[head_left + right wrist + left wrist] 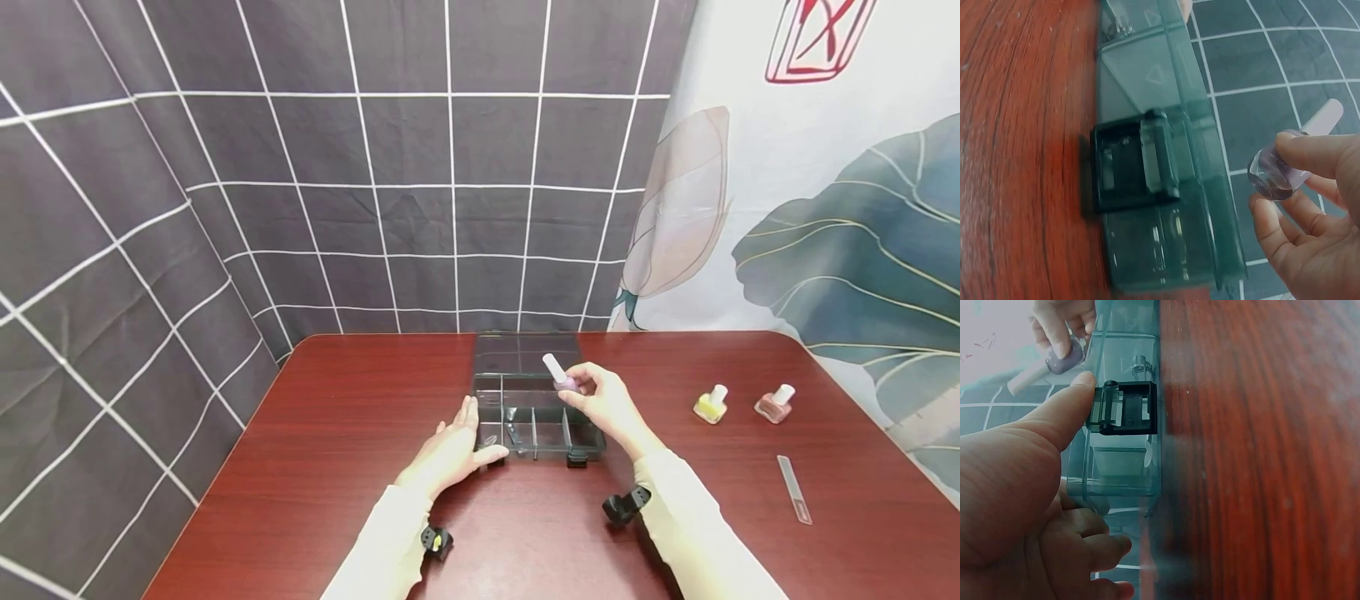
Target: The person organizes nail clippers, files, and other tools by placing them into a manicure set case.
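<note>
A purple nail polish bottle (566, 384) with a long white cap is pinched between the thumb and fingers of my right hand (606, 406), tilted above the right side of a clear dark compartment box (551, 452). The box's lid (517, 353) stands open at the back. My left hand (446, 450) rests against the box's left front corner, its thumb on the front rim near a black latch (1129, 407) and its other fingers along the side. Inside the box, a small metal nail clipper (513, 427) lies in one of the front compartments.
On the right of the red-brown table (360, 400) stand a yellow nail polish bottle (709, 405) and a pink nail polish bottle (774, 404). Nearer the front lies a slim nail file (793, 490). A dark grid cloth (405, 217) hangs behind the table.
</note>
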The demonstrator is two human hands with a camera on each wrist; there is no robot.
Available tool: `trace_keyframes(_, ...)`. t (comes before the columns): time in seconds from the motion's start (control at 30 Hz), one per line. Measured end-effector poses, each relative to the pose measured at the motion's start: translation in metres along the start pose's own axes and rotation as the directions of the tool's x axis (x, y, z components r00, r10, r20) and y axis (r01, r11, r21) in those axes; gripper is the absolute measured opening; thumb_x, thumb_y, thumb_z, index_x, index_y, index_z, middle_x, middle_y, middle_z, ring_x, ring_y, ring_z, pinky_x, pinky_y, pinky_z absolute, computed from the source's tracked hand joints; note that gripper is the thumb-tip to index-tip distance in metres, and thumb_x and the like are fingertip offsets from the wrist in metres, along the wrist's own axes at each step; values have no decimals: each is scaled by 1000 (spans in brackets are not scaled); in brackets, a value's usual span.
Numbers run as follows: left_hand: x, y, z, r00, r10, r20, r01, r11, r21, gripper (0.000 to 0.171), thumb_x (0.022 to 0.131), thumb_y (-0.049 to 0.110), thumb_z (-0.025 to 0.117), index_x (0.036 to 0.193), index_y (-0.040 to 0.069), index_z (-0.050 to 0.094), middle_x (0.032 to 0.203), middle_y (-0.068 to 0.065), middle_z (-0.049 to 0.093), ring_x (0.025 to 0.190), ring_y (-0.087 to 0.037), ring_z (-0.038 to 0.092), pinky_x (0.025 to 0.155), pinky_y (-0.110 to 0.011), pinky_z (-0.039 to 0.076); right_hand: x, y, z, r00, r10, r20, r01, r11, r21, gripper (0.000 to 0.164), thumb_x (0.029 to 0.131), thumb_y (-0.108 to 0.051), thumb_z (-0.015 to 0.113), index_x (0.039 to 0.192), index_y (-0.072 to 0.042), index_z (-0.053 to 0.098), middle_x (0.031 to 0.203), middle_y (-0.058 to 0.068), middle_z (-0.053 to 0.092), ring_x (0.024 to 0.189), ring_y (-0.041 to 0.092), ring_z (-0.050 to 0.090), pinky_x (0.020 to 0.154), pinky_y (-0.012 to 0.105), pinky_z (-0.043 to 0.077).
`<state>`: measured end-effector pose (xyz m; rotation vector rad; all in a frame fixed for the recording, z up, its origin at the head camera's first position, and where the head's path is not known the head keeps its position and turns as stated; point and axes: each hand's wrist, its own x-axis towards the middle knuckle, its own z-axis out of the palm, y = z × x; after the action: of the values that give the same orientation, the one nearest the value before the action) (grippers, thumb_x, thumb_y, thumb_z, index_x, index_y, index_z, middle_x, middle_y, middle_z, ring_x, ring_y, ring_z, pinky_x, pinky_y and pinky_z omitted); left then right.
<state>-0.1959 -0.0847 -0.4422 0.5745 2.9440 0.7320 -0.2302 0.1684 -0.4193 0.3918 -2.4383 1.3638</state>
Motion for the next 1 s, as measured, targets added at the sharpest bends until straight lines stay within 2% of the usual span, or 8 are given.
trace_keyframes(0.1,0,1,0,1000,3,-1,-3,1000,9,95,84,53,60,144,-8,20,147,-25,24,129,-32,38,104,-52,29,1,1,4,999,-44,15,44,999,-10,21,73,-4,74,90,-3,64,75,5,61,64,15,50,55,25,41)
trace_keyframes(0.17,-1,1,0,1000,5,-1,-5,1000,10,95,84,54,60,144,-8,20,147,-25,24,129,-32,38,104,-52,29,3,2,7,998,-51,33,53,997,-59,21,72,-4,75,90,-4,64,76,4,61,64,16,52,56,27,43)
trace_keyframes(0.33,0,0,0,1000,5,-6,-5,1000,5,95,84,54,60,144,-8,20,147,-25,24,129,-32,38,104,-52,29,7,3,12,996,-28,90,44,983,-179,21,72,-4,75,91,-6,65,79,5,60,68,19,54,60,32,44)
trace_keyframes(0.63,1,0,1,1000,-6,-4,6,1000,10,94,84,53,60,144,-7,20,148,-24,23,128,-32,39,104,-52,29,10,5,24,984,-27,178,71,966,-250,21,74,-6,76,93,-8,67,77,1,55,68,15,48,60,30,41)
trace_keyframes(0.87,0,1,0,1000,-5,-3,5,1000,13,93,84,53,59,144,-7,21,148,-24,23,128,-32,39,104,-52,30,12,6,29,975,-35,221,99,953,-285,18,76,-6,73,93,-8,69,78,1,55,68,15,50,61,31,43)
trace_keyframes(1.0,0,0,0,1000,-2,-10,2,1000,13,93,84,53,60,144,-7,21,147,-24,24,127,-32,40,103,-52,30,14,3,30,961,-44,272,130,943,-305,15,79,-4,70,93,-8,69,77,0,54,69,14,51,63,31,44)
